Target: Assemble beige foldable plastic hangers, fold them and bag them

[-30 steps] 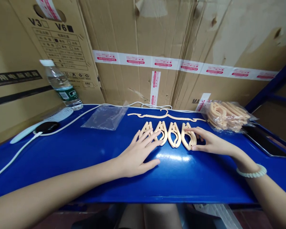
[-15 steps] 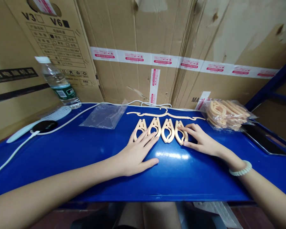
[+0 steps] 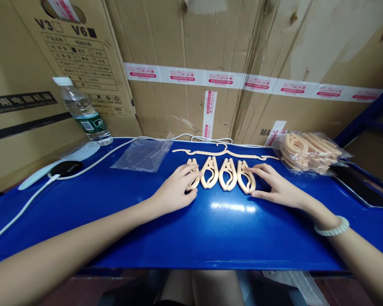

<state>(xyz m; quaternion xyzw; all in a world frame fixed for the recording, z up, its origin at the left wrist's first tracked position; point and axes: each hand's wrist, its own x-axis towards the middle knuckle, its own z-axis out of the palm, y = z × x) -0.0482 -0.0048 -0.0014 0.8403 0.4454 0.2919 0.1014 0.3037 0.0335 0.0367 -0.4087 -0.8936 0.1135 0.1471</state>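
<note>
Several beige folding hangers, folded up, lie side by side in a row on the blue table [image 3: 230,238]. My left hand [image 3: 175,189] has its fingers over the leftmost folded hanger [image 3: 196,182] and its thumb at the lower end, partly hiding it. At the other end of the row, my right hand [image 3: 277,186] holds the rightmost folded hanger [image 3: 248,185] between thumb and fingers along its right side. Two more folded hangers, one [image 3: 205,180] left of the other [image 3: 223,182], lie untouched between my hands. Behind them is an unfolded hanger [image 3: 204,152] with its arms spread.
A clear bag of beige hangers [image 3: 309,153] sits at the back right, beside a dark phone-like slab [image 3: 364,187]. At left are an empty-looking plastic bag [image 3: 143,154], a water bottle [image 3: 89,117], a black device [image 3: 66,168] and a white cable [image 3: 22,212]. Cardboard boxes [image 3: 175,38] stand behind.
My left hand has drawn back to the left from across two folded hangers and closed around the leftmost one. My right hand stays at the rightmost hanger. The view has shifted slightly.
</note>
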